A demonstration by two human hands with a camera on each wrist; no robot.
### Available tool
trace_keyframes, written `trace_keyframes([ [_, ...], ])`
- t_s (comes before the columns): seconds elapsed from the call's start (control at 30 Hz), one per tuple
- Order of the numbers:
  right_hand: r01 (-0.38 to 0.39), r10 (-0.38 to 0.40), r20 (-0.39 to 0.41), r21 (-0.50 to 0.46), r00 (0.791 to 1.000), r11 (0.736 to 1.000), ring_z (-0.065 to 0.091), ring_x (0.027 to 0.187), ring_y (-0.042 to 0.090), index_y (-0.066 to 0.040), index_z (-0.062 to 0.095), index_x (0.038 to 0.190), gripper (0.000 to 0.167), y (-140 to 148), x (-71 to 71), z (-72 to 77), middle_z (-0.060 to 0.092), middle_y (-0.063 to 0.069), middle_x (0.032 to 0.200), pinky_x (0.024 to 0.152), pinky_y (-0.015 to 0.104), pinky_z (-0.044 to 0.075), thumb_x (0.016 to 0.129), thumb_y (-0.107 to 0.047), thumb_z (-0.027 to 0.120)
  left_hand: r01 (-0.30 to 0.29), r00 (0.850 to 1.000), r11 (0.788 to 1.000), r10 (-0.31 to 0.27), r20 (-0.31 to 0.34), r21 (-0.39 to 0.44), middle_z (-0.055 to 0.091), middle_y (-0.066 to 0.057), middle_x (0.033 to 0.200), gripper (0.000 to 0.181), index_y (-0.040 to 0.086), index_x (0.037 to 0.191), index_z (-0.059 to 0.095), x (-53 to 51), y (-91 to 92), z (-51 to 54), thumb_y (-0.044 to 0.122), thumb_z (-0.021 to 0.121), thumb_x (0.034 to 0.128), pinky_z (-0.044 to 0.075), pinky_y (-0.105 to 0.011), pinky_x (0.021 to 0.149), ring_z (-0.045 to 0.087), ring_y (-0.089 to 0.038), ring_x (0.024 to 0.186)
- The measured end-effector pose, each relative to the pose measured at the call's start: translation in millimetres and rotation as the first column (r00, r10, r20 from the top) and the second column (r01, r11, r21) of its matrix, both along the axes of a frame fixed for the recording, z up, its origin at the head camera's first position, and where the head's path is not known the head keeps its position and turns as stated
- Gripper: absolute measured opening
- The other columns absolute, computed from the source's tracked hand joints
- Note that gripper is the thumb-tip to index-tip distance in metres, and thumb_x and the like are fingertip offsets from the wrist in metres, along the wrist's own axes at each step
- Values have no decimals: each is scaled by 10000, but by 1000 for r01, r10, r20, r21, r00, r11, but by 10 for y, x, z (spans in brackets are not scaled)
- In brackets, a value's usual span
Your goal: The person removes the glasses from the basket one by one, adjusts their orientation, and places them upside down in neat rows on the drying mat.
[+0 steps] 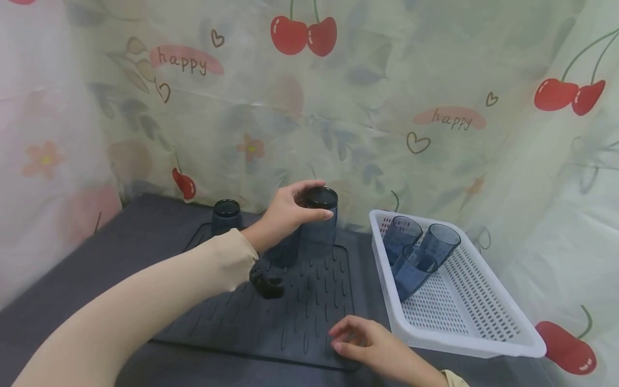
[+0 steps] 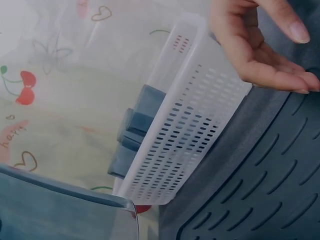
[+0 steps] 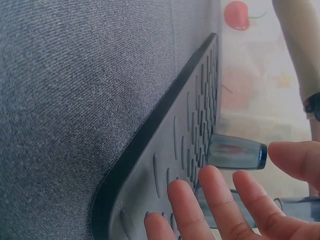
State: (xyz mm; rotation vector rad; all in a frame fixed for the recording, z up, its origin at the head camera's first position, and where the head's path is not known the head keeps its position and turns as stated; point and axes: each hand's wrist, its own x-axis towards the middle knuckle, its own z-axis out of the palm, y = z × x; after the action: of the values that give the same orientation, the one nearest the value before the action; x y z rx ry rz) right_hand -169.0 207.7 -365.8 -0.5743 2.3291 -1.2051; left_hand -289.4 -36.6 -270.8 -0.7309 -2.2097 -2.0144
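Apparently, the left hand (image 1: 286, 216) partly hides another glass (image 1: 284, 252).

This is a small tabletop corner set out with kitchenware, homely in look; the kind of room around it cannot be told. Curtain-like sheets (image 1: 367, 70) printed with cherries, hearts and "happy" enclose a table covered in dark cloth (image 1: 96, 258), which bears a ridged drying mat (image 1: 309, 322), translucent blue tumblers (image 1: 413, 274) and a perforated white basket (image 1: 469, 344).
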Motion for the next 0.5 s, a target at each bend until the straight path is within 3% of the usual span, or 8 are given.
trace_keyframes([
  [0.27,5,-5,2,-12,1000,1000,627,899,148,-77,628,1152,278,-2,3,1,663,36,1055,702,237,506,964,-280,604,-8,1000,999,8,-6,38,618,-34,1229,611,229,1354,553,-128,131,-78,120,795,803,542,-349,869,636,-192,1060],
  [0.5,12,-12,-14,-13,1000,1000,623,893,112,-81,632,1148,272,12,14,-26,667,32,1057,698,226,497,961,-277,609,-40,999,997,40,14,70,613,-57,1241,641,212,1377,530,-171,246,-202,95,791,803,544,-328,850,636,-210,1072],
])
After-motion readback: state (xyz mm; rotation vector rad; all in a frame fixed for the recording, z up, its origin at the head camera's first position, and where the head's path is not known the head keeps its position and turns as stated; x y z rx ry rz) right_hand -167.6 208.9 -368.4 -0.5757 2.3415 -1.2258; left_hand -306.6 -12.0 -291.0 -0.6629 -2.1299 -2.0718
